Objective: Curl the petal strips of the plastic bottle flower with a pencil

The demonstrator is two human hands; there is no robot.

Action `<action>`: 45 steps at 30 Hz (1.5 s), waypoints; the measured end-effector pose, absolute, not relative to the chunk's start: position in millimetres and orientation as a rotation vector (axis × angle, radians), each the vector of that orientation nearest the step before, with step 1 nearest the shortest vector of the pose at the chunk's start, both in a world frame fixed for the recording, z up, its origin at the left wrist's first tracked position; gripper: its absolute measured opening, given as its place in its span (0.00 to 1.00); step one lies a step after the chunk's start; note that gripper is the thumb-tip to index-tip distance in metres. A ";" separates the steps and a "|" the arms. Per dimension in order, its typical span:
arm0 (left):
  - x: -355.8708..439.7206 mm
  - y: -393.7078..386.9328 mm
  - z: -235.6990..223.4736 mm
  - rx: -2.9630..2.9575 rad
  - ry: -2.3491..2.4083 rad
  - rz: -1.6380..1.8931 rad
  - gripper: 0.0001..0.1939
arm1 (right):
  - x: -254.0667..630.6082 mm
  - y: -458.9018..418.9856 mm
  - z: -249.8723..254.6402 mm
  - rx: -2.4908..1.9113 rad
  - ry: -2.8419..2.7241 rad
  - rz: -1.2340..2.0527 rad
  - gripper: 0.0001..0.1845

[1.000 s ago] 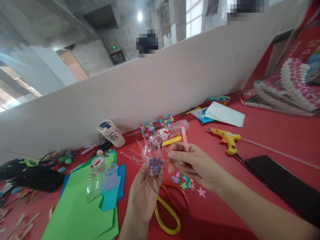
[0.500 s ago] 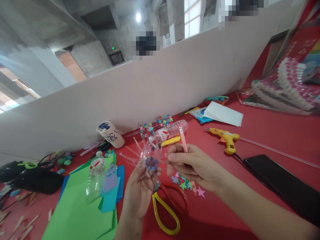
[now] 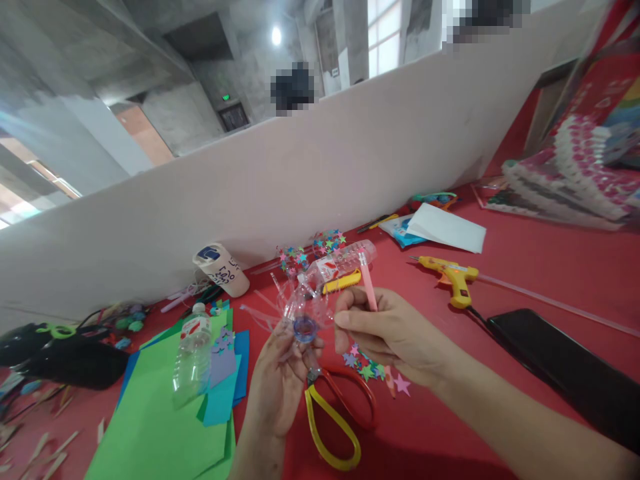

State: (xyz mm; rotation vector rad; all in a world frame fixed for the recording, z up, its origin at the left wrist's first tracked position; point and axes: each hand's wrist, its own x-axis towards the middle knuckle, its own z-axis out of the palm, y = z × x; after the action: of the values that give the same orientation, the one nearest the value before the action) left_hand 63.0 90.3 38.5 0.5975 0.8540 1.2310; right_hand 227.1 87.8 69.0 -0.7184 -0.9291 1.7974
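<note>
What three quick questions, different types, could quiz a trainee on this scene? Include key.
1. Fill in: the left hand holds the blue-ringed plastic piece; the right hand holds a pink ____.
2. True or false: the yellow glue gun lies on the red table.
3. What colors are the handles of the scissors? A) both green B) one red, one yellow C) both blue

Key: 1 pencil; 2 true; 3 B
</note>
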 end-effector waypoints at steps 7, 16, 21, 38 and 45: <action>59.7 92.6 38.6 0.497 0.825 1.219 0.04 | 228.2 86.2 73.1 -0.708 -0.936 1.819 0.06; 55.6 96.5 41.8 0.375 0.866 1.156 0.10 | 234.0 82.9 82.1 -0.782 -1.002 1.716 0.07; 53.5 96.6 38.6 0.389 0.829 1.109 0.11 | 235.4 82.4 82.0 -0.852 -1.095 1.571 0.04; 57.2 98.7 34.9 0.390 0.875 1.106 0.12 | 230.3 79.6 82.1 -1.110 -1.429 1.232 0.06; 49.5 101.2 31.3 0.415 0.896 1.177 0.09 | 236.6 80.6 83.7 -1.090 -1.330 1.287 0.05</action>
State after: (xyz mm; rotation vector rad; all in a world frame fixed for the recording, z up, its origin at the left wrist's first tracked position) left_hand 49.5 101.2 31.3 0.4146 0.8957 1.1774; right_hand 236.6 80.6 83.7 -1.0897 -1.3296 1.2875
